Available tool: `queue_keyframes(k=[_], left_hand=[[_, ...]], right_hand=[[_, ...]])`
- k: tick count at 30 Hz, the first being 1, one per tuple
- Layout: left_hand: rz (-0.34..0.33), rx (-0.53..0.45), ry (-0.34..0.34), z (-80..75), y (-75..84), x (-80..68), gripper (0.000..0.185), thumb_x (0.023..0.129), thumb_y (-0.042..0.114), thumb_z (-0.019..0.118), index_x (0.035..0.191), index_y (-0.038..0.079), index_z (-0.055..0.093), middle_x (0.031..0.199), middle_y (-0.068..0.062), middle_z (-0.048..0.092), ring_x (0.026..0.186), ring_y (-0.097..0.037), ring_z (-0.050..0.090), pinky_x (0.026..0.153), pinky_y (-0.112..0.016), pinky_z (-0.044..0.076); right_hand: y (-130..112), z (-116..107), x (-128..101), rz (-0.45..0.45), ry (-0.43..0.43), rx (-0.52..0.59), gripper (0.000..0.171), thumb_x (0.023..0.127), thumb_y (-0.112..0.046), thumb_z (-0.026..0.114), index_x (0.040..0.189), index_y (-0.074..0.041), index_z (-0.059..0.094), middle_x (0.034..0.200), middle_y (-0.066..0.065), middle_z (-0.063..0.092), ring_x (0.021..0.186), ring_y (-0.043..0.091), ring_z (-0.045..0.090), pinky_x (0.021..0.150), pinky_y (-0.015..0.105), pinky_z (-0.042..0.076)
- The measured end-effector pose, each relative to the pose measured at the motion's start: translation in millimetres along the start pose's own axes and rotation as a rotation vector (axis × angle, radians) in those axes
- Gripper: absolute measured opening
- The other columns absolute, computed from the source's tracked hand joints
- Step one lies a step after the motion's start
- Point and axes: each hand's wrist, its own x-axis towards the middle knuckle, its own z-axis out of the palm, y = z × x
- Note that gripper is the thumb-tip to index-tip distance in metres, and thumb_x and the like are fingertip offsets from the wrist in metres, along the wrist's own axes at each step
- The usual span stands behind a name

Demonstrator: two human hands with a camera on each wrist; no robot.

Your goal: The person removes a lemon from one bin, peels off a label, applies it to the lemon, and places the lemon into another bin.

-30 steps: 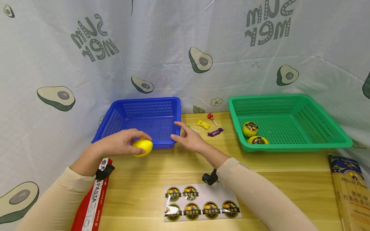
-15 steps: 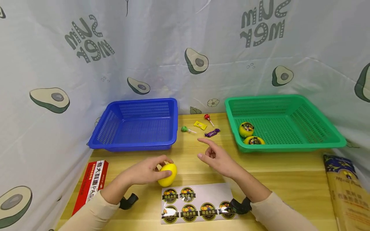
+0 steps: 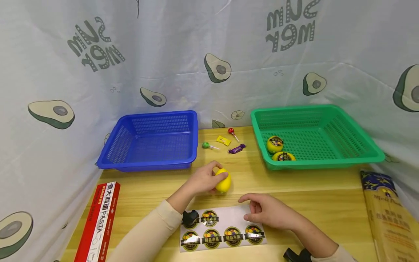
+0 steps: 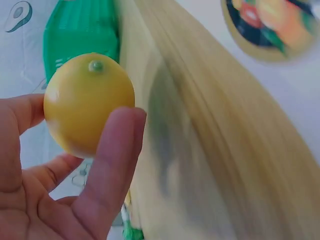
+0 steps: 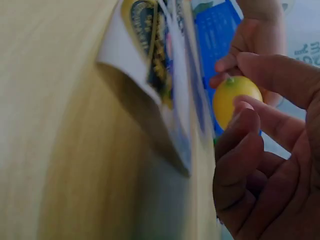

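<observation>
My left hand (image 3: 214, 174) grips a plain yellow lemon (image 3: 224, 181) just above the table, in front of the blue basket (image 3: 111, 160). The left wrist view shows the lemon (image 4: 89, 102) held between thumb (image 4: 114, 165) and fingers, stem end up. My right hand (image 3: 246, 208) hovers at the upper right edge of a white sticker sheet (image 3: 226, 218) with several round fruit labels. Its fingers (image 5: 239, 150) are loosely curled and hold nothing. The right wrist view shows the lemon (image 5: 236, 100) beyond them and the sheet (image 5: 155, 55) blurred.
The green basket (image 3: 360, 160) at the back right holds two labelled lemons (image 3: 275, 144). Between the baskets lie two lollipops (image 3: 206, 145) and two wrapped candies (image 3: 237, 148). A red pasta box (image 3: 98, 222) lies front left, a pasta packet (image 3: 386, 214) front right. Avocado-print cloth hangs behind.
My left hand has carried the lemon from the blue basket's front edge rightward to the middle of the table. My right hand has drawn back from the basket to the sticker sheet.
</observation>
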Motion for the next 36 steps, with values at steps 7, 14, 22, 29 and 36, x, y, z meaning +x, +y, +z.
queue_keyframes(k=[7, 14, 22, 29, 36], left_hand=[[-0.022, 0.040, -0.001, 13.7, -1.2, 7.4, 0.043, 0.097, 0.051, 0.064, 0.124, 0.019, 0.058, 0.068, -0.002, 0.067, 0.053, -0.019, 0.067, 0.052, -0.031, 0.056], [-0.035, -0.016, -0.005, 15.4, -3.8, 8.5, 0.047, 0.097, 0.053, 0.064, 0.125, 0.017, 0.058, 0.075, -0.004, 0.066, 0.055, -0.018, 0.066, 0.051, -0.032, 0.058], [-0.033, 0.074, 0.004, 9.9, -2.9, 3.7, 0.062, 0.095, 0.061, 0.061, 0.136, 0.015, 0.055, 0.100, -0.008, 0.072, 0.072, -0.020, 0.071, 0.067, -0.036, 0.060], [-0.003, 0.200, 0.069, -13.5, -9.1, -28.1, 0.068, 0.092, 0.064, 0.064, 0.133, 0.010, 0.057, 0.106, -0.009, 0.064, 0.087, -0.022, 0.061, 0.073, -0.038, 0.052], [0.091, 0.310, -0.044, -15.2, -29.6, -69.4, 0.047, 0.080, 0.041, 0.086, 0.109, 0.012, 0.065, 0.085, 0.001, 0.058, 0.074, -0.012, 0.051, 0.067, -0.028, 0.043]], right_hand=[[9.4, 5.7, 0.6, 0.018, -0.080, -0.118, 0.038, 0.084, -0.027, 0.084, 0.119, -0.018, 0.070, 0.073, -0.009, 0.054, 0.063, 0.002, 0.047, 0.057, 0.022, 0.041], [12.1, 6.2, 0.4, 0.028, -0.061, -0.146, 0.039, 0.081, -0.022, 0.086, 0.117, -0.018, 0.071, 0.072, -0.009, 0.053, 0.062, 0.002, 0.046, 0.056, 0.021, 0.040], [13.1, 6.8, 0.6, 0.058, -0.055, -0.177, 0.039, 0.081, -0.023, 0.086, 0.117, -0.023, 0.070, 0.072, -0.008, 0.052, 0.061, 0.004, 0.045, 0.055, 0.023, 0.037], [16.6, 5.2, -8.0, 0.055, -0.016, -0.192, 0.040, 0.080, -0.024, 0.087, 0.117, -0.023, 0.070, 0.071, -0.009, 0.050, 0.060, 0.002, 0.043, 0.054, 0.021, 0.037], [10.3, -3.5, -13.0, 0.082, 0.015, -0.278, 0.041, 0.080, -0.026, 0.086, 0.117, -0.022, 0.069, 0.069, -0.010, 0.050, 0.058, 0.002, 0.041, 0.054, 0.021, 0.035]])
